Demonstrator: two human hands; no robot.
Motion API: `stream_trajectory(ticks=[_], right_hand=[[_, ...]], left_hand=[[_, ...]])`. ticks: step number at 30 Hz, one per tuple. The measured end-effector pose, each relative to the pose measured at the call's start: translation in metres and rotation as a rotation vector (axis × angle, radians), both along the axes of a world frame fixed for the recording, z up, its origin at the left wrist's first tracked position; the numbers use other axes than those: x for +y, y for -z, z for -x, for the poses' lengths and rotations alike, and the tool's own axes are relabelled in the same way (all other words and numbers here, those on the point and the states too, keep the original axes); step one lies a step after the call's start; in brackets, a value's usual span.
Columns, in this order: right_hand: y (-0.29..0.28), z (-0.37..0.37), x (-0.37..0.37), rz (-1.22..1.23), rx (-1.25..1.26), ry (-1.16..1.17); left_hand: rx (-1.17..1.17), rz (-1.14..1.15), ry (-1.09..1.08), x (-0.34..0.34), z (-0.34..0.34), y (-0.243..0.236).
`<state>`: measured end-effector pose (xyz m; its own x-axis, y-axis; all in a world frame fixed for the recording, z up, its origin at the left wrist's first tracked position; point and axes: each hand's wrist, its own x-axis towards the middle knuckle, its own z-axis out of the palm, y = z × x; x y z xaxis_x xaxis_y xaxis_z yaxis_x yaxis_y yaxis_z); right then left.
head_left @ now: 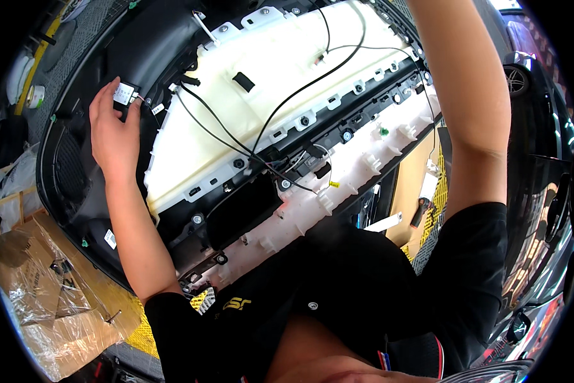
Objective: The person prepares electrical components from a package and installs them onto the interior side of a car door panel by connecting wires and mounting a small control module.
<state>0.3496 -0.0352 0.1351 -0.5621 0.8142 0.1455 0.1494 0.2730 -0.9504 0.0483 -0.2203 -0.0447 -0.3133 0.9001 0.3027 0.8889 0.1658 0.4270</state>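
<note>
- At ten o'clock, the bare left hand (116, 140) has its thumb and fingertips part-way apart, holding a small white rectangular module (123, 94) against a black moulded plastic panel (140, 51).
- The right hand is beyond the top edge, past one o'clock; I cannot tell its finger state.
- A sideways tug by the thumb could loosen the small white plug (134, 97) at the module's four-o'clock edge.
- A loose grip could let the module slide along the smooth panel.
- Toward twelve o'clock, a long looping black cable (312, 80) crosses the cream translucent sheet (223, 121); a sweeping forearm could snag it.
- A film-wrapped brown cardboard box (51, 293) stands at eight o'clock, a glossy black car (536, 191) at three, likely limiting sidesteps.
</note>
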Motion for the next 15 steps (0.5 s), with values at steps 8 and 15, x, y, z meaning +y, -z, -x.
stream_trajectory(ticks=[8, 15], right_hand=[[0.027, -0.041, 0.012, -0.178, -0.486, 0.059], [0.076, -0.067, -0.052, -0.652, -0.834, -0.475]], left_hand=[[-0.018, -0.004, 0.0, 0.001, -0.002, 0.001], [-0.007, -0.078, 0.033, -0.006, 0.012, 0.009]])
